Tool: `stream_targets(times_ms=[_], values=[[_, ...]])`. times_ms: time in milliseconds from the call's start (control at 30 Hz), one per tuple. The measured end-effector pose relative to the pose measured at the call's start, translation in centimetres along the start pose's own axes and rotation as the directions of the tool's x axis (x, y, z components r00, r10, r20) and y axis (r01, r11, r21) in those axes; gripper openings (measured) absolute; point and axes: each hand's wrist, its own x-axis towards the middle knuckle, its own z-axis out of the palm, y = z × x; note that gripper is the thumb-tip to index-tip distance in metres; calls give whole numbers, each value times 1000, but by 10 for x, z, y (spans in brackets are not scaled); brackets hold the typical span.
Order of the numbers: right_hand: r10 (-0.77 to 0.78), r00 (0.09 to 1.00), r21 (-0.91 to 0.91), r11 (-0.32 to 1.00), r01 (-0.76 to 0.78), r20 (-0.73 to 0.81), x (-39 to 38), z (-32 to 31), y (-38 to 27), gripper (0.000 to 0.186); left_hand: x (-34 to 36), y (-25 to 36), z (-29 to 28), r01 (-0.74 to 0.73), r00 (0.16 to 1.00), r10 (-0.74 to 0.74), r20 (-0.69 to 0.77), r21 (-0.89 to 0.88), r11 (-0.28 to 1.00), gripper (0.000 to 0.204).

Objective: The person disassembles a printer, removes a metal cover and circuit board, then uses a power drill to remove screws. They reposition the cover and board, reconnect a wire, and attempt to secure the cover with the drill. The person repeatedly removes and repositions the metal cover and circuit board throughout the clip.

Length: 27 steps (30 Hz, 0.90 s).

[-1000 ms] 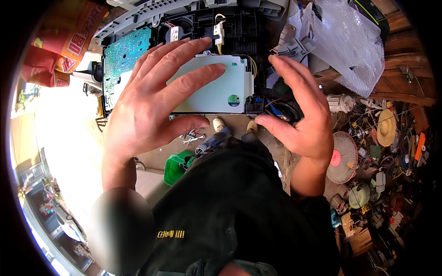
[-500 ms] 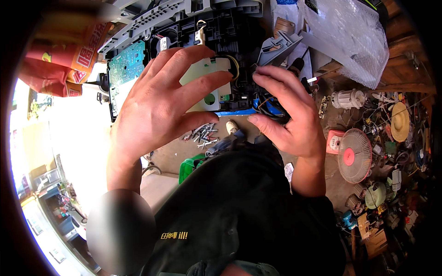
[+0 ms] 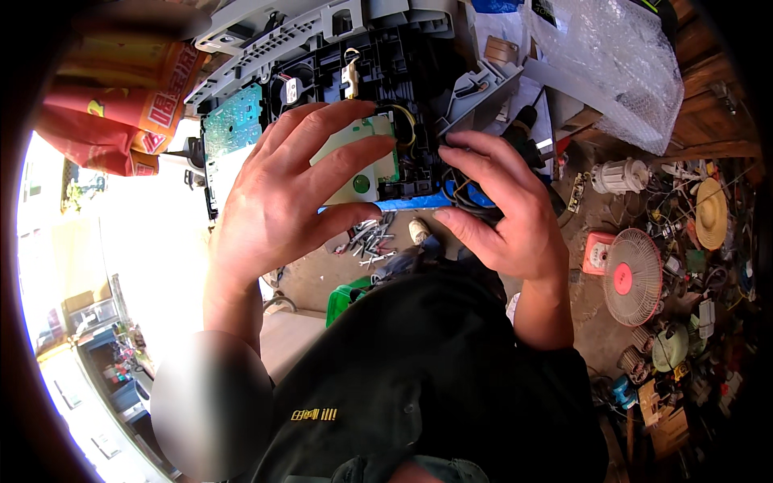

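My left hand (image 3: 282, 189) hovers palm down over an opened black device chassis (image 3: 415, 121), fingers spread and holding nothing. Just beyond its fingers is a pale, translucent-looking plate with a green circuit board (image 3: 361, 183), partly hidden by the hand. A second, teal circuit board (image 3: 233, 125) lies to its left. Past the fingertips stands a white connector (image 3: 349, 79) with a wire. My right hand (image 3: 515, 213) is curved at the chassis's right side, thumb and fingers apart, empty. Beside it lie black cables (image 3: 460, 187). Whether either hand touches anything I cannot tell.
A grey plastic frame (image 3: 274, 44) borders the chassis at the back, and a loose grey bracket (image 3: 479, 92) lies right of it. Bubble wrap (image 3: 620, 80) is at the far right. On the floor are wrenches (image 3: 374, 241), a fan (image 3: 632, 278) and mixed parts.
The whole view has shifted, so the chassis and floor items sit slightly lower and further right. My left hand has drawn back slightly from the chassis; both hands keep nearly the same open shape.
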Motion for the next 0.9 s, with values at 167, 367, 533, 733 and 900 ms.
stream_targets(times_ms=[167, 367, 533, 733, 900], values=[[-6, 1000, -4, 1000, 6, -2, 1, 0, -2, 50, 1, 0, 3, 15, 999, -16, -30, -39, 999, 72], [7, 999, -14, 1000, -7, 35, 0, -2, -1, 52, 0, -1, 4, -8, 998, 5, -58, -57, 998, 71], [18, 999, -6, 1000, -18, 37, 1, -2, 0, 51, 0, -2, 4, -26, 999, 23, -41, -74, 997, 70], [38, 998, 8, 999, -38, 41, 1, -1, 0, 50, 1, -2, 3, -31, 998, 27, -48, -90, 995, 69], [30, 999, 10, 999, -31, 37, 1, -1, 1, 50, 0, -2, 2, -58, 997, 52, -57, -106, 993, 68]])
